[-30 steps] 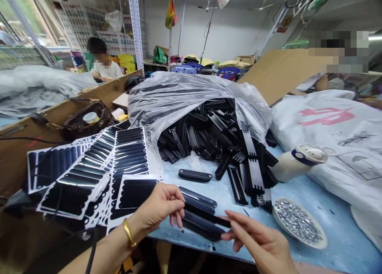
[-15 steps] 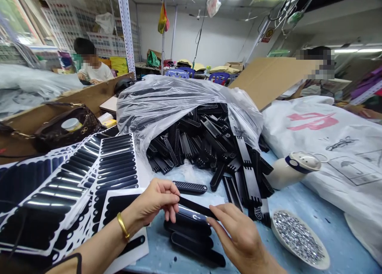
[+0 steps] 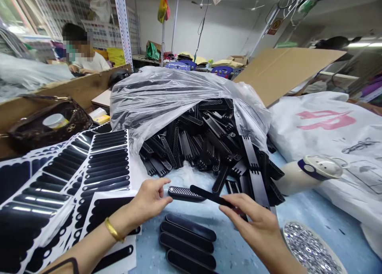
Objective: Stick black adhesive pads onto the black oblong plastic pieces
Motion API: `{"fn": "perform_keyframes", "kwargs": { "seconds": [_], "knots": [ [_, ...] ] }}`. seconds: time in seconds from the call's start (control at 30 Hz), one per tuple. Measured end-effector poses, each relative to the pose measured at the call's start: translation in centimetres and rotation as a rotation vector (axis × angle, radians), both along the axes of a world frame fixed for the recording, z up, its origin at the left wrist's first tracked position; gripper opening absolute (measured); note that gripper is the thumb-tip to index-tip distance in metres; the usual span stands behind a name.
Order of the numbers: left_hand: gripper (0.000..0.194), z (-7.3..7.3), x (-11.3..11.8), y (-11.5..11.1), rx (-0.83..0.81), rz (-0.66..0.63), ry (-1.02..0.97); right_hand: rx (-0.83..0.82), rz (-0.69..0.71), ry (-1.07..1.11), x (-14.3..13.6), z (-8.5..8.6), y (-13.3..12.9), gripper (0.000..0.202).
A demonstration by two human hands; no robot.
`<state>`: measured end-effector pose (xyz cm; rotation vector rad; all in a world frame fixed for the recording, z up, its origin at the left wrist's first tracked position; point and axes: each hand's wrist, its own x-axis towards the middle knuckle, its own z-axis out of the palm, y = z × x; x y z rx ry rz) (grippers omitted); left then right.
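My right hand (image 3: 253,218) pinches one end of a thin black strip (image 3: 209,195), which points up and left over the table. My left hand (image 3: 151,198), with a gold bangle at the wrist, has thumb and forefinger apart and nothing between them. Just right of its fingertips, a black piece with a patterned face (image 3: 182,192) lies on the blue table (image 3: 238,254). Below the hands, several smooth black pieces (image 3: 186,236) lie side by side. Sheets of black strips (image 3: 109,158) spread out at the left, partly under my left forearm.
A plastic bag (image 3: 155,91) spills many black parts (image 3: 205,142) behind the hands. At the right are a cream bottle (image 3: 313,170), a bowl of small metal pieces (image 3: 310,246) and a white sack (image 3: 322,118). A handbag (image 3: 71,118) and a seated person (image 3: 85,59) are at the left.
My left hand has let go of the black strip and moved left. My right hand has drawn the strip up and right, off the row of smooth pieces. The view has shifted slightly.
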<state>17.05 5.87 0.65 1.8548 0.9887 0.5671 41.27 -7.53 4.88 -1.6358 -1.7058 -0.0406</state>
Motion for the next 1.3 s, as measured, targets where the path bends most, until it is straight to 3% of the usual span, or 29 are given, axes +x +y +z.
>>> {"fn": "perform_keyframes", "kwargs": {
  "seconds": [0.13, 0.23, 0.4, 0.57, 0.8, 1.3],
  "knots": [
    [0.029, -1.5, 1.0, 0.5, 0.12, -0.121, 0.074, -0.067, 0.013, 0.036, 0.2, -1.8, 2.6, 0.017],
    [0.021, -1.5, 1.2, 0.4, 0.152, -0.172, 0.068, -0.051, 0.098, -0.052, -0.6, -3.3, 3.9, 0.019],
    [0.024, -0.7, 0.2, -0.2, 0.059, -0.277, -0.011, -0.078, 0.204, -0.126, -0.7, -3.9, 2.4, 0.018],
    [0.02, -1.0, -0.1, -0.2, -0.152, -0.186, -0.045, -0.003, 0.207, -0.111, 0.1, -3.1, 0.6, 0.012],
    [0.026, -1.0, 0.0, 0.1, -0.388, -0.104, -0.07, 0.053, 0.267, -0.138, -0.9, -2.7, 1.4, 0.011],
    [0.021, -0.8, 0.0, 0.2, -0.398, -0.095, -0.071, 0.013, 0.268, -0.171, -1.5, -3.2, 1.9, 0.013]
  ]
}}
